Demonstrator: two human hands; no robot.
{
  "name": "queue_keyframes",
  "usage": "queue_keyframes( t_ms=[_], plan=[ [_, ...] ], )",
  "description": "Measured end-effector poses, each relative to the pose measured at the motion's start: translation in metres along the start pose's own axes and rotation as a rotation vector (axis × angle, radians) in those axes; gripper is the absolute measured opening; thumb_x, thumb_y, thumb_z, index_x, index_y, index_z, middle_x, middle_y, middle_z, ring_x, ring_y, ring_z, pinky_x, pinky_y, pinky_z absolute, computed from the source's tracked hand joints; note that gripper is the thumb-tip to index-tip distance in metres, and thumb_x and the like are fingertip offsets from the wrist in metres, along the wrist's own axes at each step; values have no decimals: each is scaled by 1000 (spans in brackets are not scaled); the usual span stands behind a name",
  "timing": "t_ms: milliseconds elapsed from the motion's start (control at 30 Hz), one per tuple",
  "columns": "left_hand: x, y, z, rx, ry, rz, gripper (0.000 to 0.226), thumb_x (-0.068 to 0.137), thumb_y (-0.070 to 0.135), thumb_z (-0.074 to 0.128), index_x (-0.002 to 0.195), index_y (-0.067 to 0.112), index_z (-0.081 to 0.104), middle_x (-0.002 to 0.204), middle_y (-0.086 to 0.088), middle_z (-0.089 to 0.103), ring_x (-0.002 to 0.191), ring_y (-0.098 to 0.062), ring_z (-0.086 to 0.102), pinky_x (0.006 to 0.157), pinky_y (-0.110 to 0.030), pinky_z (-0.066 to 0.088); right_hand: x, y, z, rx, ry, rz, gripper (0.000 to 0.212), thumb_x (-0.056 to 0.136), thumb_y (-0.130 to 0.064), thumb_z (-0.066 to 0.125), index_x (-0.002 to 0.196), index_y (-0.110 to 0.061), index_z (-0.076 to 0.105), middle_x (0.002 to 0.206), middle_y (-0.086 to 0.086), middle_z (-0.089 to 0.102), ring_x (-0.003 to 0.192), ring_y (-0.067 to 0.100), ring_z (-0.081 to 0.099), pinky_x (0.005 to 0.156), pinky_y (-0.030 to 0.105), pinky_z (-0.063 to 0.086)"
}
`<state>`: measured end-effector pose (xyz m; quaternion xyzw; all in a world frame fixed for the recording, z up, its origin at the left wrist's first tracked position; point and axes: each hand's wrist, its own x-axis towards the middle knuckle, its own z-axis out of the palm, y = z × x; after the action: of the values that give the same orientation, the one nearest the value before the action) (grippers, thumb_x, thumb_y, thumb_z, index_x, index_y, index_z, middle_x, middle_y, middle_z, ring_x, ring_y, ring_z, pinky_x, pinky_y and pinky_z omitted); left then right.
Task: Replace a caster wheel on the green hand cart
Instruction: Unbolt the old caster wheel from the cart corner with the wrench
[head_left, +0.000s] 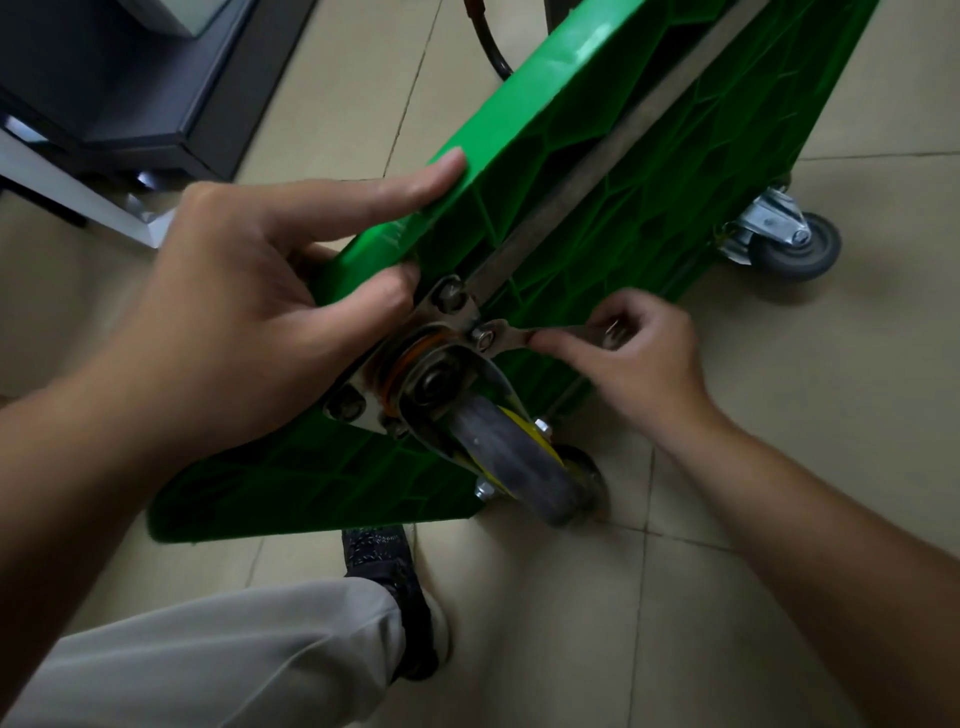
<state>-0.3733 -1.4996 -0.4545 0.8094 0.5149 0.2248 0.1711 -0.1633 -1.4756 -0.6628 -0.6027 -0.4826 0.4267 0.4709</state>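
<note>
Nearest the lens is a pale grey trouser leg (234, 649) ending in a dark shoe (384, 561), planted on the tiled floor (779, 597) just behind the work. Beyond it the green hand cart (571, 156) stands tipped on its edge, ribbed underside facing the viewer.

The left hand (234, 312) grips the cart's near rim. Its index finger lies straight along the edge and the other fingers curl round the rim beside the mounting plate (457, 312).

The right hand (639, 358) pinches the handle of an open-ended wrench (519, 335) between thumb and curled fingers. The wrench head sits on a nut (483, 338) at the plate's right corner.

The caster wheel (519, 462), grey tread on a yellow hub, hangs below the plate and touches the floor. A second caster (795, 244) sits far right.

This looks like early loosening, with the other fasteners in view still in place. To do it well, seat the wrench head fully and square on the nut before turning. Steady the deck with the left hand so the cart doesn't rock. Keep the stroke short, because the ribs crowd the handle. The bolt may spin with the nut, so its far end might need holding.

No brand, label or writing can be read.
</note>
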Motion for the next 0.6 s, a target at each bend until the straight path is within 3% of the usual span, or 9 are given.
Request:
queue_keyframes(
  t_ms=[67,133,267,400,500,600],
  plan=[
    [0,-2,1,-19,1,-3,50,96,15,72,135,44,63,97,55,58,78,17,57,68,-4,48,15,-29,-27,-194,9,-196,68,49,-81,81,78,-23,59,69,-15,55,63,0,48,55,16,35],
    [0,-4,1,-46,4,-16,51,95,10,72,138,36,63,109,51,59,92,23,58,77,-1,47,26,-69,-48,-369,-15,-477,71,56,-78,82,81,-17,56,78,-6,54,71,12,47,61,24,36],
    [2,-5,1,-64,-4,-24,51,95,6,73,139,29,63,134,18,64,113,11,63,92,-9,51,23,-144,-56,-742,-143,-947,65,66,-63,84,91,-15,48,93,10,56,78,27,49,66,44,46],
    [3,-5,0,-106,-3,-31,48,93,14,70,137,32,64,135,16,65,117,3,65,98,-20,54,15,-162,-55,-911,-206,-940,66,70,-55,85,96,-19,37,100,10,53,79,27,46,72,39,39],
    [3,-4,-1,-90,-5,-40,48,92,20,69,137,35,64,134,20,65,114,3,67,97,-26,57,17,-150,-67,-786,-179,-886,67,70,-59,85,92,-17,36,92,3,41,75,24,42,70,33,34],
    [3,-4,-1,-87,0,-43,48,92,22,69,137,39,65,132,28,64,113,-2,69,95,-34,59,22,-128,-80,-564,-69,-790,65,68,-65,85,83,-15,45,83,0,46,69,17,41,63,23,31]
  ],
)
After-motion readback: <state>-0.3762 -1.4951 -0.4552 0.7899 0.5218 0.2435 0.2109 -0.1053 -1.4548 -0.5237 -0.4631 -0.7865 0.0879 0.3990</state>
